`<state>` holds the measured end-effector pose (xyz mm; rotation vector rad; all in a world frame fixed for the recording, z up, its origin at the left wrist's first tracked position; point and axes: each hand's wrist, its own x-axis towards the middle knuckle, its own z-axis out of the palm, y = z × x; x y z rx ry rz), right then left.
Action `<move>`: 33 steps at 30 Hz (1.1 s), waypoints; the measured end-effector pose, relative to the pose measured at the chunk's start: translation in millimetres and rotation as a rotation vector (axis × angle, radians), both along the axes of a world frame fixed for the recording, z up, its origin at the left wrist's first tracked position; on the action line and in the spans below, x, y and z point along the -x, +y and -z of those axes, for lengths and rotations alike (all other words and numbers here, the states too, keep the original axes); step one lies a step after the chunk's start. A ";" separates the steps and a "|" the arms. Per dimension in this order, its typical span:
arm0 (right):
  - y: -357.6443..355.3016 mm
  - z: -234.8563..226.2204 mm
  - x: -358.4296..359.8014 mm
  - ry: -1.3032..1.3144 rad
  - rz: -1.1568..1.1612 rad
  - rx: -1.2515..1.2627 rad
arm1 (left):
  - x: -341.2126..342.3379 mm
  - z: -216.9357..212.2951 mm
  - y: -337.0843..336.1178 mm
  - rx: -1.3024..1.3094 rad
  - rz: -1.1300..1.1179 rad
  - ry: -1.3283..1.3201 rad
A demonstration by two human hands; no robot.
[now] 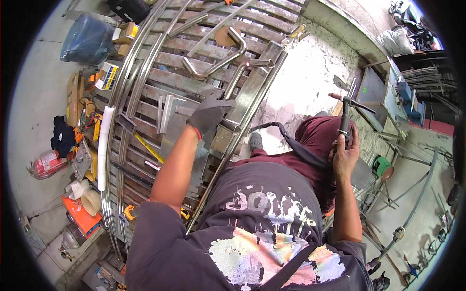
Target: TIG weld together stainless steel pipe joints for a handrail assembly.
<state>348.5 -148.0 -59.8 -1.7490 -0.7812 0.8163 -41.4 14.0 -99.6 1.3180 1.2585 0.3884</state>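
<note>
My left hand [209, 114], in a grey glove, is closed around the lower end of a short bent metal tube [236, 80]. The tube lies over a flat steel bar [252, 92] at the bench edge, and a small red glow shows near its upper bend. Off to the right, my bare right hand [345, 151] grips a welding torch [345, 119] by its handle, held over my right leg. The torch's copper-coloured nozzle points left, and its black cable [286, 133] crosses my lap. A larger bent tube [218, 65] rests on the bench beyond my left hand.
The slatted metal bench [179, 77] carries long shiny pipes [128, 72], a yellow ruler [149, 148] and a tape measure [129, 212]. Beyond its left side are a blue bin [87, 39] and an orange box [80, 216]. A green-ended tool [383, 168] stands right.
</note>
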 end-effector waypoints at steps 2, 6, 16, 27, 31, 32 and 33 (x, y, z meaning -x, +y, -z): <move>4.0 0.2 0.2 0.054 0.022 0.029 | -2.7 -12.1 4.9 0.054 -0.065 -0.080; 5.7 5.9 5.1 0.093 0.025 -0.017 | 2.6 -34.7 -7.8 -0.084 -0.197 -0.213; -10.2 30.8 -17.5 0.160 0.052 -0.129 | 7.4 -128.7 -55.9 -0.950 -0.155 -0.421; 17.1 18.4 -22.8 -0.020 -0.031 -0.124 | -31.7 -98.8 -96.2 -0.589 -0.555 -0.575; 49.7 25.8 -42.3 -0.388 -0.148 -0.259 | -38.8 -85.0 -108.5 -0.278 -0.527 -0.799; 54.0 -9.8 -17.8 -0.334 -0.198 -0.154 | -34.1 -79.4 -117.3 -0.251 -0.536 -0.823; 60.0 -31.8 -0.1 -0.281 -0.234 -0.056 | -26.3 -77.2 -123.2 -0.232 -0.531 -0.849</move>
